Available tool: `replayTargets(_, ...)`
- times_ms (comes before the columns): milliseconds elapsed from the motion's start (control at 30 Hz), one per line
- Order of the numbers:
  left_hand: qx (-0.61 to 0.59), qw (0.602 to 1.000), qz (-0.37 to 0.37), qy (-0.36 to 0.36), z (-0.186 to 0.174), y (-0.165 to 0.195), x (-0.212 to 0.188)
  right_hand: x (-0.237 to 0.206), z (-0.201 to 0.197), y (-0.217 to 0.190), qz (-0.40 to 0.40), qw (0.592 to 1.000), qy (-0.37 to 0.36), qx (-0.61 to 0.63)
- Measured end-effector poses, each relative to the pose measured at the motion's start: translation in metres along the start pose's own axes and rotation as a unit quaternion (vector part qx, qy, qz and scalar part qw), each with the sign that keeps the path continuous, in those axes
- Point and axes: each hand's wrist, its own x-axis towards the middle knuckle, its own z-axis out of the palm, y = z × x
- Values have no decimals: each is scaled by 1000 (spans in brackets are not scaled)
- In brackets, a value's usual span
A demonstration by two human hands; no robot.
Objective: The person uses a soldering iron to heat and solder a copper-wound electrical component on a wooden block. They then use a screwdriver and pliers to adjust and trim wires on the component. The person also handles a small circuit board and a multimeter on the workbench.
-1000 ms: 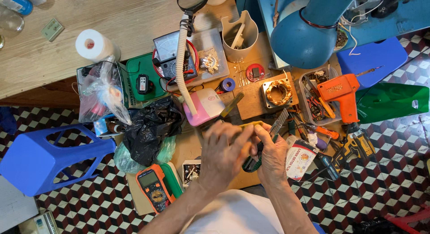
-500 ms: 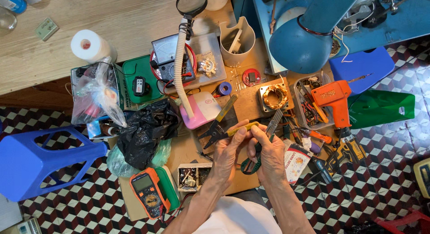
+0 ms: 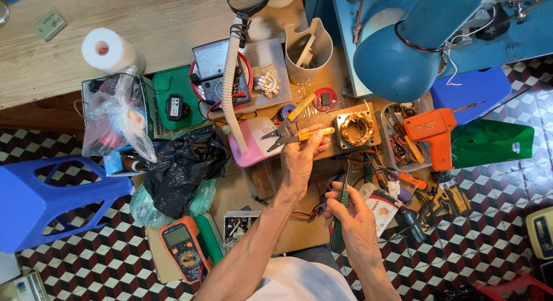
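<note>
Yellow-handled metal pliers (image 3: 291, 130) clasped in left hand (image 3: 300, 158), one handle gripped, jaws spread, raised over pink box (image 3: 252, 144), presumably for reach. Green-handled slim tool (image 3: 343, 193) pinched upright in right hand (image 3: 351, 216), near red wires (image 3: 315, 210).

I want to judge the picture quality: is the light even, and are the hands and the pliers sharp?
Head view: soft, even daylight, weak shadows, no strong glare. The left hand and its yellow-handled pliers look sharp; the right hand too. Straight edges bend slightly towards the borders.
</note>
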Motion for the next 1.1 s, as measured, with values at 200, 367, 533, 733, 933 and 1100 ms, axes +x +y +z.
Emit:
replayTargets(200,-44,999,-2,-25,0,-13,12,13,0,-4,-3,1000,3,-19)
replayTargets(367,-41,998,24,-41,2,-14,19,22,4,-6,-1,998,23,-54)
replayTargets(533,-9,997,58,-46,0,-19,26,30,6,-1,-15,999,2,-33)
replayTargets(733,3,995,86,-58,1,-26,31,35,7,4,-24,999,0,-27)
replayTargets(933,1,994,82,-70,3,-27,34,33,5,4,-5,999,8,-53)
replayTargets(1100,19,996,76,-50,0,-27,35,31,4,6,-21,998,4,-51)
